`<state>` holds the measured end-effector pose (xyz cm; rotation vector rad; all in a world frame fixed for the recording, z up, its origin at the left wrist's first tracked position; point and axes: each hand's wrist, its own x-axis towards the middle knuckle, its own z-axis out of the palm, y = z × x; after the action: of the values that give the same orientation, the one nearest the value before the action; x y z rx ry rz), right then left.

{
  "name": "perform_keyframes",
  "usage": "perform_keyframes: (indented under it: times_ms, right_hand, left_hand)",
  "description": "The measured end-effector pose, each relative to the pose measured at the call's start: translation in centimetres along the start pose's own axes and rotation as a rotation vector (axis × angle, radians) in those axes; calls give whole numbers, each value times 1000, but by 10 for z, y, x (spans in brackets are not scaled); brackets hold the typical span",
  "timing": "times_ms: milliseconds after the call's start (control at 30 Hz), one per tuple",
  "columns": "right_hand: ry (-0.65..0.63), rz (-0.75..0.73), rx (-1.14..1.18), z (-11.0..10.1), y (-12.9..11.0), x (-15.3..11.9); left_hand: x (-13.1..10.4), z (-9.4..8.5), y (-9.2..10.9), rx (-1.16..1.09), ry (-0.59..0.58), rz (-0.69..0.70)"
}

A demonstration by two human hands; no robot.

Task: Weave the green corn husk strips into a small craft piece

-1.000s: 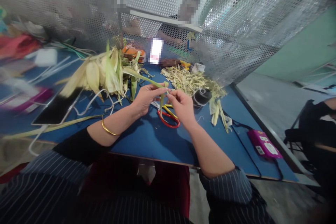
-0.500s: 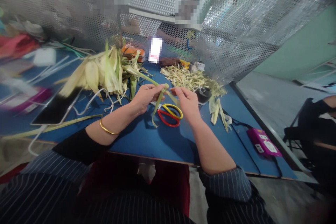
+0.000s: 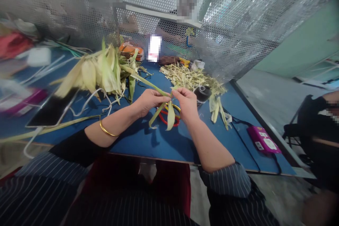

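Note:
Between my hands is a corn husk braid [image 3: 149, 84], its long pale-green stem running back toward the husk pile. My left hand [image 3: 152, 101] pinches it near the end. My right hand [image 3: 186, 101] has thumb and fingers closed on a husk strip at the same spot, fingertips almost meeting the left ones. Two loose husk strips [image 3: 171, 117] hang down from the grip. Under them on the table lie scissors [image 3: 168, 121] with red and yellow handles, partly covered by the strips.
Left stands a large heap of corn husks [image 3: 90, 72], with a dark tablet [image 3: 51, 109] and white cable in front. Husk scraps [image 3: 185, 74] lie at the back, near a black thread spool [image 3: 202, 93]. A purple pack [image 3: 263, 139] sits at right. A phone [image 3: 154, 47] glows behind.
Both hands have come closer together at the braid's end. A husk strip that stretched toward the right hand now hangs down over the scissors. The view has shifted slightly.

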<state>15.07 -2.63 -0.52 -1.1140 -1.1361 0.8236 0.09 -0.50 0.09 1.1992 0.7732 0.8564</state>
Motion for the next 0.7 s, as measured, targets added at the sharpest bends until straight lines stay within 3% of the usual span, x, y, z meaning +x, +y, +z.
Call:
perform_keyframes:
  times_ms: [100, 200, 233, 300, 367, 433, 567, 700]
  right_hand:
    - [-11, -48, -254, -5, -7, 1]
    - [132, -267, -558, -11, -17, 2]
    - [126, -330, -600, -13, -20, 2]
    - [-36, -356, -570, -13, -22, 3]
    - [-224, -270, -467, -11, -20, 3]
    - [-299, -146, -356, -9, -16, 3]
    - [-264, 24, -159, -5, -13, 0]
    - [-176, -14, -92, -2, -12, -4]
  left_hand:
    - [-1, -1, 0, 65, 3, -13]
    - [-5, 1, 2, 116, -34, -1]
    - [-7, 2, 2, 138, -55, 16]
    - [-10, 6, 4, 193, -96, 48]
    - [-12, 9, 4, 255, -107, 68]
    - [-13, 11, 4, 290, -102, 83]
    - [-12, 11, 0, 229, -137, 79]
    - [-12, 8, 0, 183, -207, 32]
